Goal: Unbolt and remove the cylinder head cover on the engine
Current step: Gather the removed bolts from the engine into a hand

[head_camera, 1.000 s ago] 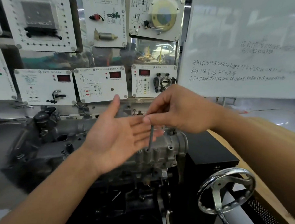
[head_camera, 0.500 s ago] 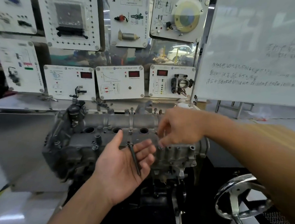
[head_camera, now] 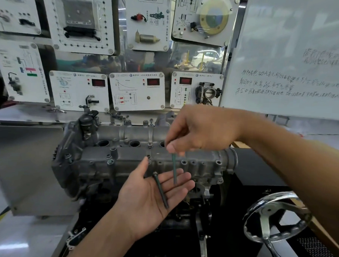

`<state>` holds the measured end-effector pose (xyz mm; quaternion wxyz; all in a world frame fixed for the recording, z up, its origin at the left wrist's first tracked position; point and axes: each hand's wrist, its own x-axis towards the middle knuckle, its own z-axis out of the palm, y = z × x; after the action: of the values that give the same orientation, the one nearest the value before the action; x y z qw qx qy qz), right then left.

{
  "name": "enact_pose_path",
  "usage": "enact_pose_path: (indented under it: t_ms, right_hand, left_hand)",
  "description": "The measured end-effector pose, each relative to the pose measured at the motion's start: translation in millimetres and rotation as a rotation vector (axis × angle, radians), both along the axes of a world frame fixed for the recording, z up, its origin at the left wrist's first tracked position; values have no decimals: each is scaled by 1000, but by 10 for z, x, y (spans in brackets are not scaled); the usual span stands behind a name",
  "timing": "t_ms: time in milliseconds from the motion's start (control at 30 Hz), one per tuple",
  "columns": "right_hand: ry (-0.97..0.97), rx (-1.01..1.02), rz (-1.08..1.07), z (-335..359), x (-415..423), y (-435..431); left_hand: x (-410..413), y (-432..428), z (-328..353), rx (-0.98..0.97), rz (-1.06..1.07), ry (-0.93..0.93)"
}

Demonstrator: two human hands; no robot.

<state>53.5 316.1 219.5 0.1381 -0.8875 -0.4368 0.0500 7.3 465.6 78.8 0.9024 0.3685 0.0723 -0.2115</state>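
Engine sits on a stand in front of a wall of training panels, with a whiteboard to the right and a chrome handwheel low right. The cylinder head cover is on top of the engine, not lifted. Left hand is held flat, palm up, in front of the cover, fingers straight, with one long bolt lying loose across the palm. Right hand is above it, thumb and finger pinching the top of a second bolt, which hangs down with its tip at the left fingers; can't tell if it touches. Progress looks early to middle. Holes along the front right edge look empty, but bolt heads show at the middle and left. Those must come out before the cover lifts off.
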Motion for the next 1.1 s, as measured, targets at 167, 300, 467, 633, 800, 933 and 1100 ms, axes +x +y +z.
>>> enact_pose_path:
  t_ms: [167,300,467,633,800,933,1100]
  right_hand:
    - [120,-40,-20,-510,13,283]
    - [-14,53,-44,-680,36,394]
    - [-143,343,-209,-537,216,420]
    - [-187,78,-193,-625,263,520]
    - [-258,-22,-148,-618,242,598]
    - [-303,168,-108,-261,190,493]
    - [-96,97,25,-222,18,539]
  left_hand:
    - [-27,8,-21,7,-2,-20]
    - [-40,83,-54,7,26,-12]
    - [21,167,-109,-63,55,61]
    - [39,202,-126,-82,61,79]
    - [21,236,-143,-107,83,93]
    - [26,276,-149,-98,93,87]
    - [43,297,-160,-116,122,66]
